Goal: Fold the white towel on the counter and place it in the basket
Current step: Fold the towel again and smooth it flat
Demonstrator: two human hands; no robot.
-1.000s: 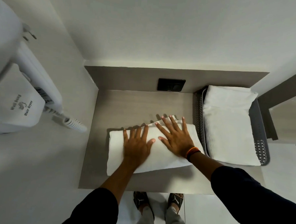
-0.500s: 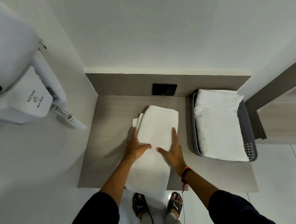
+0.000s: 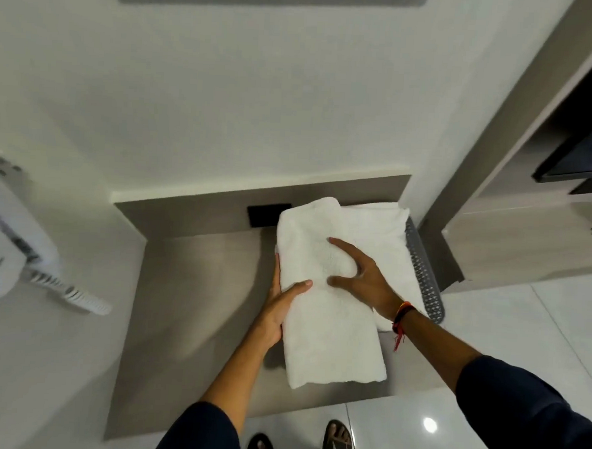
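Wall hair dryer (image 3: 5, 243) far left, blurred, coiled cord (image 3: 75, 293) hanging off it; not in play. Grey surface (image 3: 195, 287) left of the towel is bare.

Left hand (image 3: 281, 306): palm against the folded white towel's (image 3: 321, 294) left edge, fingers hidden below it, thumb over the top. Closed on the towel. Likely supporting from below so the fold holds; forearm comes straight up from bottom centre.

Towel: folded long rectangle, apparently lifted off the surface, far end tilted right and overlapping the basket.

Right hand (image 3: 360, 279): fingers spread flat on top mid-towel, pressing the layers down, thumb also on top. No wrap visible, so it pins rather than grips. Wrist with red thread band (image 3: 401, 319), forearm angled in from lower right.

Basket (image 3: 425, 275): grey mesh, already holds another white towel (image 3: 379, 235).

Judgement: fold done, transfer into basket under way.
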